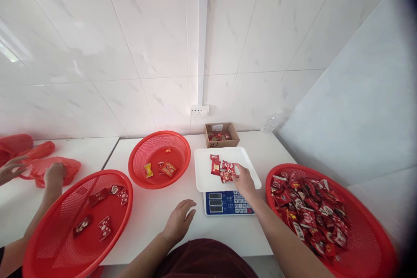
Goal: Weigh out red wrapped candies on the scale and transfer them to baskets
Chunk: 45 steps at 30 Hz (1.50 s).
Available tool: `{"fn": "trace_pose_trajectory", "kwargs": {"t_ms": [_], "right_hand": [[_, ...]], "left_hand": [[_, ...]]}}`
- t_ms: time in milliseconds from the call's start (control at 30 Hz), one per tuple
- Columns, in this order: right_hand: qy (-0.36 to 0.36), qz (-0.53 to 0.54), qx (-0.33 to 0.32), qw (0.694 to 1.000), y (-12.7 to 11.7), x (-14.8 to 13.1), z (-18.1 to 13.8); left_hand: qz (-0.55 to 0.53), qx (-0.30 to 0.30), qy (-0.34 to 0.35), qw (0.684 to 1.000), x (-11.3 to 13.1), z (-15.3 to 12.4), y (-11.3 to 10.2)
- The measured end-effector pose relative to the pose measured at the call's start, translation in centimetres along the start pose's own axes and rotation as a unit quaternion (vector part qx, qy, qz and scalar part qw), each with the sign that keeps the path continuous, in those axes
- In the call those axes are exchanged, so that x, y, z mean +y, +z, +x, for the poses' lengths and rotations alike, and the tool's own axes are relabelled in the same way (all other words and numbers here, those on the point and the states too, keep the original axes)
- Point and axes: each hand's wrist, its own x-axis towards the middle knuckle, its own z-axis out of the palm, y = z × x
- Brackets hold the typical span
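My right hand (244,181) is over the white weighing tray (202,177), its fingers closed on the edge of a red wrapped candy packet (228,173). Against that packet lie more red packets (215,167) and a smaller red one (214,157). Below the tray shows the blue keypad panel (229,203) of the digital scale; its display readings are too dark to make out. My left hand (180,220) hovers or rests at the white table, left of the scale, with thumb and fingers apart and nothing in them.
On the right stands a red basket (368,230) heaped with red packets. Two more red baskets, one at the back (185,156) and one at the left (128,186), hold a few packets. A cardboard box (224,143) sits behind the scale. Another person's hands (54,174) handle red plastic bags (72,169).
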Motion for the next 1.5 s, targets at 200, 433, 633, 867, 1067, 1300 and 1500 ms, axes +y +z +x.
{"fn": "trace_pose_trajectory", "kwargs": {"t_ms": [200,433,633,867,1067,1300,1500], "right_hand": [[-0.079,-0.164,-0.034,0.983,1.1,-1.4,-0.9],[-0.064,-0.239,-0.163,0.955,2.9,-3.0,-1.3],[-0.083,-0.266,-0.171,0.945,3.4,-5.2,0.8],[-0.131,-0.23,-0.215,0.94,3.6,-6.4,1.8],[-0.163,-0.113,-0.04,0.979,0.1,-2.4,-1.4],[0.146,-0.065,0.023,0.987,-8.6,12.0,-4.2],[0.192,-0.009,-0.082,0.978,-8.7,16.9,-7.4]], "left_hand": [[0.0,-0.002,-0.008,1.0,0.1,-0.1,-0.1],[0.001,0.014,0.004,1.0,-0.2,-0.3,-0.1],[0.005,0.006,0.006,1.0,-0.6,-0.4,0.0],[0.015,-0.006,0.001,1.0,-0.8,-0.6,-0.6],[0.014,-0.017,0.007,1.0,-1.6,-0.4,0.0],[0.014,-0.039,0.031,0.999,-0.4,0.5,1.3],[0.014,-0.07,0.039,0.997,0.7,0.6,1.8]]}}
